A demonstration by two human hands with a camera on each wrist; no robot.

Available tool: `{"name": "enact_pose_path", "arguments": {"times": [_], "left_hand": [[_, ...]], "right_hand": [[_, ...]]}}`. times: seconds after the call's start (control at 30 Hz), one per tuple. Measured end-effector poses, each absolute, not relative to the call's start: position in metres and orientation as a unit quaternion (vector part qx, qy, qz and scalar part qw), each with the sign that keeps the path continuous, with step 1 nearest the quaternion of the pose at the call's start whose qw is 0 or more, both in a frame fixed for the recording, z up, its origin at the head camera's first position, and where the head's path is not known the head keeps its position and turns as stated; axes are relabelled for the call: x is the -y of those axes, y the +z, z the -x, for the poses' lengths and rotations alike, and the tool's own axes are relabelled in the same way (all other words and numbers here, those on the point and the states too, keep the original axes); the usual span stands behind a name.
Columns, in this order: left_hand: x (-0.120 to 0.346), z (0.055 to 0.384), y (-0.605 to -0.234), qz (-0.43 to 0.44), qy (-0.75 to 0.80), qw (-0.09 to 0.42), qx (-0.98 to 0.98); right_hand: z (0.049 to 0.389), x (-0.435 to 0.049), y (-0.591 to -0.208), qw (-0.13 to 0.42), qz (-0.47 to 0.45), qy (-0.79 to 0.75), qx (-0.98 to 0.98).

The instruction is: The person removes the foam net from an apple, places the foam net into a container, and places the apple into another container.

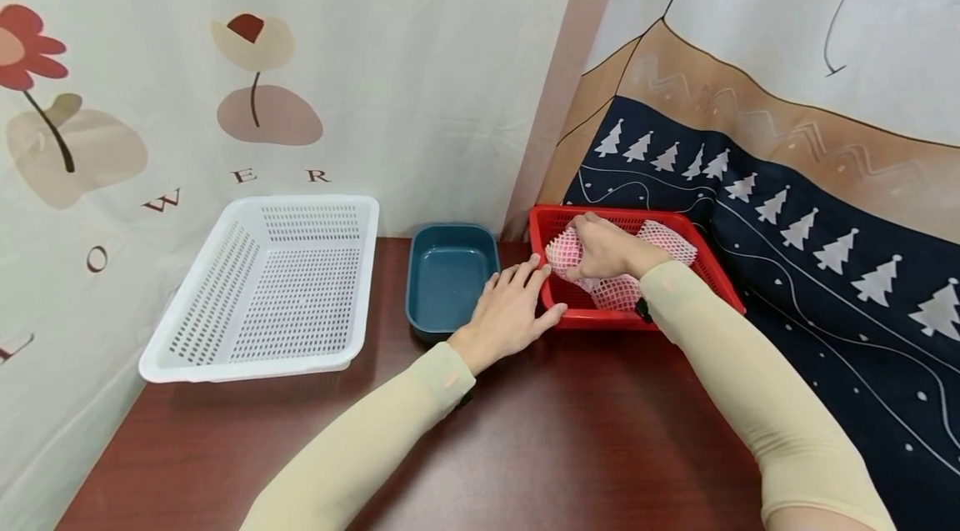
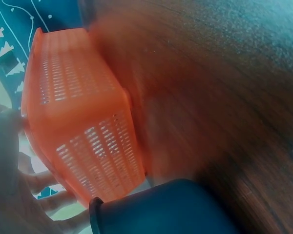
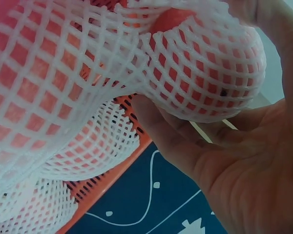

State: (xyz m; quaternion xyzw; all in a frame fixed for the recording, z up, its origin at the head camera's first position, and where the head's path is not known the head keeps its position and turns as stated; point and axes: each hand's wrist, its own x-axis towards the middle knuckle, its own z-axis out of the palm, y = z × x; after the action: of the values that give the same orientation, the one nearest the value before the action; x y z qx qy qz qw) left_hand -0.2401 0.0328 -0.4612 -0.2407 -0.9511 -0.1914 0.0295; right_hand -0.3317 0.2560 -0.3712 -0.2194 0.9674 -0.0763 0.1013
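Note:
In the head view my right hand point(image 1: 606, 252) reaches into a red perforated basket point(image 1: 600, 319) and grips a round reddish fruit point(image 1: 562, 251) wrapped in a white foam net. The right wrist view shows the fingers and thumb curled round this fruit point(image 3: 210, 73); its kind is hidden by the net. More netted fruits point(image 3: 27, 83) lie beside it in the basket. My left hand point(image 1: 510, 316) has its fingers spread, with the fingertips at the basket's near left corner. Seen from the left wrist, those fingers point(image 2: 53, 202) lie by the basket's side wall point(image 2: 95, 146).
Left of the red basket stands a dark teal tub point(image 1: 450, 281), close to my left hand. Farther left is a large white perforated basket point(image 1: 258, 371). All stand on a dark reddish-brown table point(image 1: 570, 431), with a printed curtain point(image 1: 435, 81) behind.

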Motion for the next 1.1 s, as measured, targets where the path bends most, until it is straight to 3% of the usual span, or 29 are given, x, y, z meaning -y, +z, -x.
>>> {"name": "enact_pose_path", "arguments": {"times": [1.1], "left_hand": [[-0.033, 0.240, -0.463, 0.245, -0.174, 0.039, 0.953]], "right_hand": [[0.301, -0.271, -0.356, 0.045, 0.203, -0.130, -0.969]]}}
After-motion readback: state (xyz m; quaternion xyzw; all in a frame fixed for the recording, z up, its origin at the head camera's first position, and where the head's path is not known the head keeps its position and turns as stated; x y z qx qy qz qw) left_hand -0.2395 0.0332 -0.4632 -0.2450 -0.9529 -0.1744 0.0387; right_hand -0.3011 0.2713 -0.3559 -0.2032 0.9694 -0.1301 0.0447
